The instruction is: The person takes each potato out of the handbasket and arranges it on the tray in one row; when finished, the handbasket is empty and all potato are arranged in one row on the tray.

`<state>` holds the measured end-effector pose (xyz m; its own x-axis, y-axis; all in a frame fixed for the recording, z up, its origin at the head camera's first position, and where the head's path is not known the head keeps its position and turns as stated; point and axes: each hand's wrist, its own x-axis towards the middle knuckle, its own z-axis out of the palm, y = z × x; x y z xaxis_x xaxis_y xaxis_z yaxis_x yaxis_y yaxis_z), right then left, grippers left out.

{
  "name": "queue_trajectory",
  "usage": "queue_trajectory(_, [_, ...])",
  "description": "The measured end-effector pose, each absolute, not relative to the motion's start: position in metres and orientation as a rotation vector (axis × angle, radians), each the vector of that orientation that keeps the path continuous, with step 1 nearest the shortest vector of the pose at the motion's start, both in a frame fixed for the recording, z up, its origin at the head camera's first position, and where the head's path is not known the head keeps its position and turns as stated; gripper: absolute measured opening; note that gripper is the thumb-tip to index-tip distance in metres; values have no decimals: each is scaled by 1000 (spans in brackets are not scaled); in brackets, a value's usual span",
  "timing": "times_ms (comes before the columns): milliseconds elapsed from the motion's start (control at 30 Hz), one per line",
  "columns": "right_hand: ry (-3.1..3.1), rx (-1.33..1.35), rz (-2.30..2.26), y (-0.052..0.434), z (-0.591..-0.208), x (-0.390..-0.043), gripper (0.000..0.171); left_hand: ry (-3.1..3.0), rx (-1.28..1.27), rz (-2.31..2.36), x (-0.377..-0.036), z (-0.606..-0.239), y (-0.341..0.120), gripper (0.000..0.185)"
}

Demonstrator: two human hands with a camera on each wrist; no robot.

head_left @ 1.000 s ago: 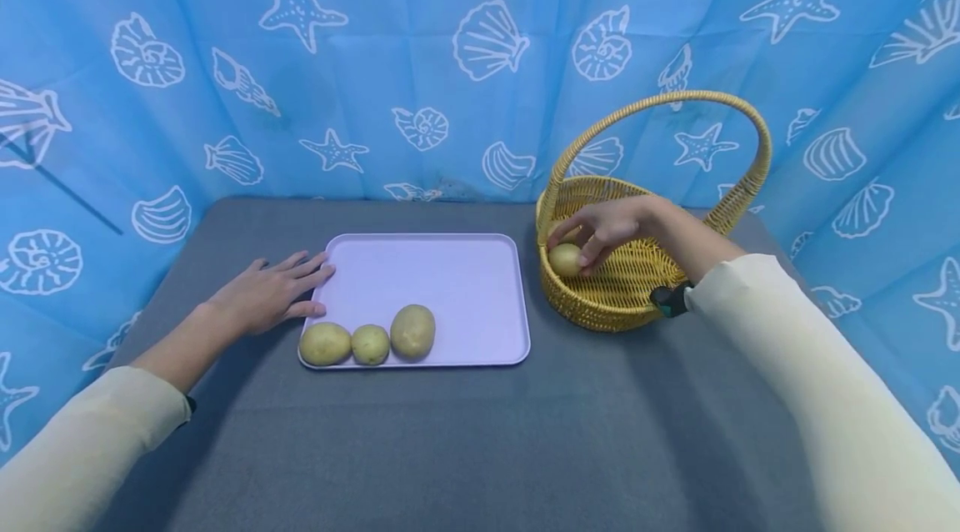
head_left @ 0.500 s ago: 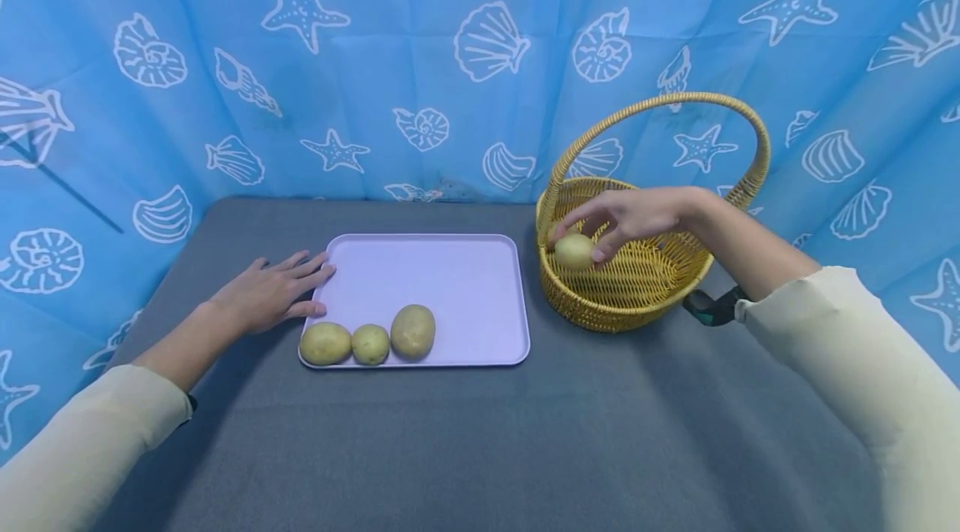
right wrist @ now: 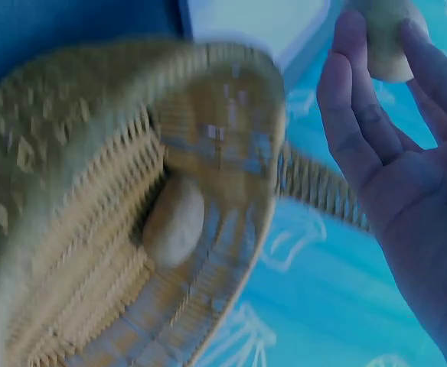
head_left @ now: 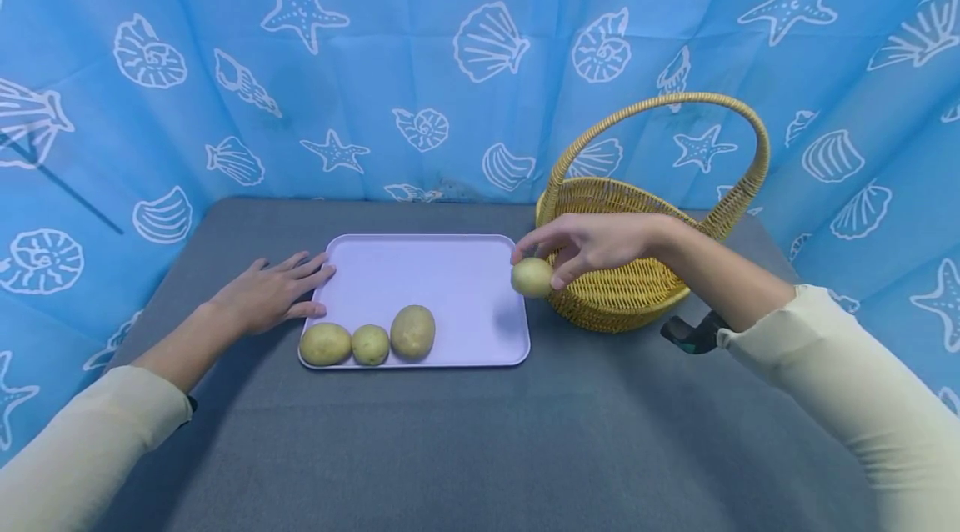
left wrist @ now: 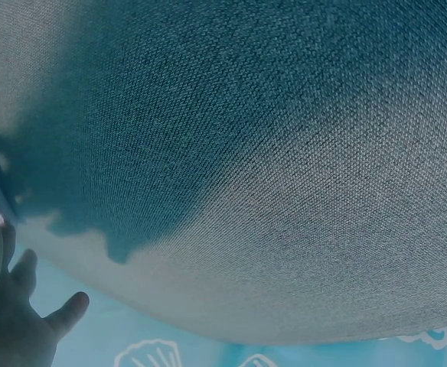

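Observation:
My right hand [head_left: 596,247] pinches a small potato [head_left: 532,278] between thumb and fingertips, in the air over the right edge of the pale lilac tray [head_left: 465,273]. In the right wrist view the held potato [right wrist: 388,38] shows at the top. On the tray's near left side three potatoes lie in a row: an oval one [head_left: 326,344], a small round one [head_left: 371,344] and a larger one [head_left: 412,332]. With fingers spread, my left hand [head_left: 266,294] rests at the tray's left edge. The left wrist view shows mostly tablecloth, with part of that hand [left wrist: 17,313] in the corner.
Right of the tray stands a yellow wicker basket [head_left: 600,317] with a tall arched handle [head_left: 667,98]. One potato [right wrist: 175,222] lies inside it, seen in the right wrist view. A grey cloth [head_left: 465,449] covers the table. Behind hangs a blue shell-print curtain [head_left: 420,32].
My right hand has lifted the small potato out of the basket and carried it left to the tray's right edge. The left hand has stayed put.

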<state>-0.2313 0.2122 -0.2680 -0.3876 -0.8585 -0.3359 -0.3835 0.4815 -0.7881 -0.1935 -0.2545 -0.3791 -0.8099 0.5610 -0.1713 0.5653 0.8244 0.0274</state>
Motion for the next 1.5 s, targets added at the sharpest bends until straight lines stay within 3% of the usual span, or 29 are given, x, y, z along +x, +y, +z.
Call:
queue_trajectory(833, [1838, -1161, -870, 123, -355, -198, 57, 2856, 885, -36, -193, -382, -256, 69])
queue_trajectory(1500, [1954, -1064, -854, 121, -360, -195, 56, 2856, 892, -34, -193, -381, -255, 69])
